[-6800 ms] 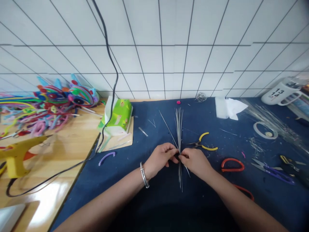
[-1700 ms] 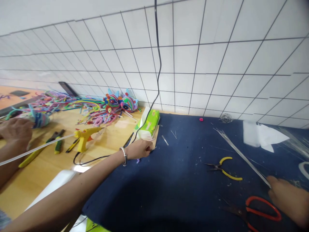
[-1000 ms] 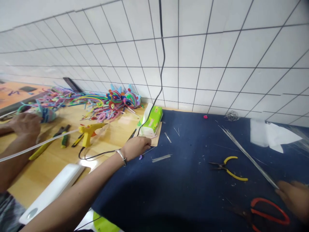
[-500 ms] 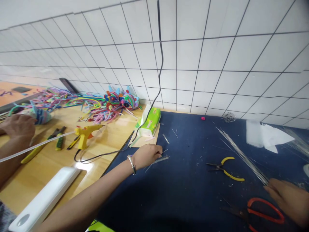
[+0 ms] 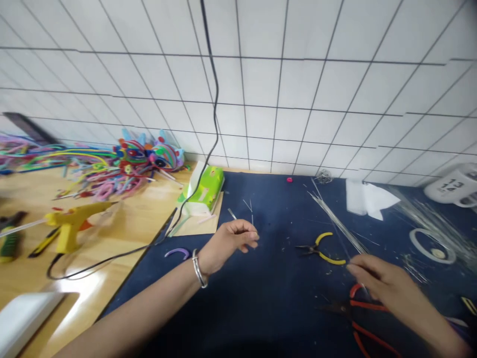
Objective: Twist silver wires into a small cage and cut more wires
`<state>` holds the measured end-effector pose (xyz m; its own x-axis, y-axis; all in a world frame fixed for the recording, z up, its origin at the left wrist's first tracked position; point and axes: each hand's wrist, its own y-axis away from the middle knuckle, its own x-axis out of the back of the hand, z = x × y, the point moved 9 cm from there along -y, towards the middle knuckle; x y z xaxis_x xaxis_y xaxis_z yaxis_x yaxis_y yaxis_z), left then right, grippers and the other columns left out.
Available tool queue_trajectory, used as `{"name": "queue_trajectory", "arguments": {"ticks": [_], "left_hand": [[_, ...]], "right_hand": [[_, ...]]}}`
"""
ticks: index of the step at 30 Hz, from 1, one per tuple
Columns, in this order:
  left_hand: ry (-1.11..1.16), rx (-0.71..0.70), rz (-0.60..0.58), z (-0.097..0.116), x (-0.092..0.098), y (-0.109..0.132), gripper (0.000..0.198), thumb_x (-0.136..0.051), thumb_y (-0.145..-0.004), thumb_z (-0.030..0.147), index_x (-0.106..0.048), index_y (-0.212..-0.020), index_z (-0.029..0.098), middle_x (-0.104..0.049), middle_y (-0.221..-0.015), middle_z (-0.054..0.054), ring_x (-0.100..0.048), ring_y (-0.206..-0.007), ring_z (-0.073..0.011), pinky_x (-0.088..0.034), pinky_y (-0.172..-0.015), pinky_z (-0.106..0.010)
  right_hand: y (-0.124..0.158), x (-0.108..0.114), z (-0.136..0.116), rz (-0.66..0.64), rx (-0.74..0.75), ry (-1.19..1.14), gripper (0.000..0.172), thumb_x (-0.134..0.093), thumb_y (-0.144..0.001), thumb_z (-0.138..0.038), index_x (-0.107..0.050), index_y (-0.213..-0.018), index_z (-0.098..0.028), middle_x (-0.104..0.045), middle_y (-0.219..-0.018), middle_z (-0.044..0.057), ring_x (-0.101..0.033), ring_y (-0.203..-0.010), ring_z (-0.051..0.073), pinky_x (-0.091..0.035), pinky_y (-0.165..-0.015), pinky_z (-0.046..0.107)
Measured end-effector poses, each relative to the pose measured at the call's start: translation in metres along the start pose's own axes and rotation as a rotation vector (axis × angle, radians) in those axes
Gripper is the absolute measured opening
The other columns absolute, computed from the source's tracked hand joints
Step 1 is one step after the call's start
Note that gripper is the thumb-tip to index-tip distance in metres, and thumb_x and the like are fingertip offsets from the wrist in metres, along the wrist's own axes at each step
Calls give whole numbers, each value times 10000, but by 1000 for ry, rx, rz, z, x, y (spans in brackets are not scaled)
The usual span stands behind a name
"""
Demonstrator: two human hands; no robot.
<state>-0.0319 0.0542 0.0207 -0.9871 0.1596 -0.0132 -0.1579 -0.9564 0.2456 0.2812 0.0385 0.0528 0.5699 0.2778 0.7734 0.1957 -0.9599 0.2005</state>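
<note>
My left hand (image 5: 233, 241), with a silver bangle at the wrist, is raised over the dark blue mat (image 5: 276, 308). Its thumb and fingertips are pinched together, and a short thin wire (image 5: 252, 218) seems to rise from them. Just beyond lie a few other short wires (image 5: 231, 214). On the right, my right hand (image 5: 383, 283) pinches a long thin wire (image 5: 341, 237) that slants up and away over the wire bundle (image 5: 337, 221). Yellow-handled pliers (image 5: 322, 248) lie left of this hand. Red-handled scissors (image 5: 368, 325) are partly beneath it.
A green tissue pack (image 5: 208, 186) stands on cardboard at the back. Leftward are a yellow glue gun (image 5: 70, 226) and colourful craft figures (image 5: 149, 151). A black cable (image 5: 215, 99) hangs down the tiled wall. A mug (image 5: 452, 186) and white ring (image 5: 432, 246) sit right.
The view has swung right. My left hand has come up off the short wires in a pinch. My right hand has moved from the bundle's near end and now has a single long wire.
</note>
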Motion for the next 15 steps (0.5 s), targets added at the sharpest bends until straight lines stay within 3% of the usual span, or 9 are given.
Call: {"name": "queue_trajectory", "arguments": {"ticks": [2,4,8,12,15], "left_hand": [[46,4,-46,-2,-28,-6,204,-616,-709,324,-572,-797,146,-634,-778,-41,-614,-692,-136,-432,-544,-206],[71,-2,-101,-1,-51,-11,187,-605,-719,311,-576,-799,145,-634,-786,-44,-616,-690,-135,-434,-544,-207],[123,13,-141,-5,-68,-16,180,-579,-741,294,-573,-837,142,-628,-786,-49,-612,-680,-133,-432,-539,-211],[184,55,-129,-16,-64,-14,198,-589,-734,295,-566,-861,145,-616,-764,-37,-599,-664,-124,-427,-538,-211],[210,95,-122,-24,-65,-9,191,-588,-733,296,-565,-852,148,-608,-745,-26,-590,-658,-121,-422,-545,-214]], "right_hand": [[-1,-22,-24,-128,-4,-72,214,-429,-816,-393,-549,-785,-218,-543,-591,-41,-503,-476,93,-383,-472,191],[-6,-33,-43,-164,6,-99,187,-407,-825,-358,-531,-794,-222,-540,-581,-47,-507,-471,88,-383,-481,187],[-28,-25,-52,-113,62,-26,153,-406,-816,-330,-519,-799,-229,-550,-605,-46,-527,-498,94,-380,-506,193],[-55,14,-17,79,38,418,153,-431,-799,-325,-533,-753,-221,-580,-675,-1,-535,-571,135,-326,-516,226],[-65,32,28,85,-123,688,164,-442,-791,-308,-548,-723,-203,-595,-711,53,-555,-633,180,-281,-508,246]]}}
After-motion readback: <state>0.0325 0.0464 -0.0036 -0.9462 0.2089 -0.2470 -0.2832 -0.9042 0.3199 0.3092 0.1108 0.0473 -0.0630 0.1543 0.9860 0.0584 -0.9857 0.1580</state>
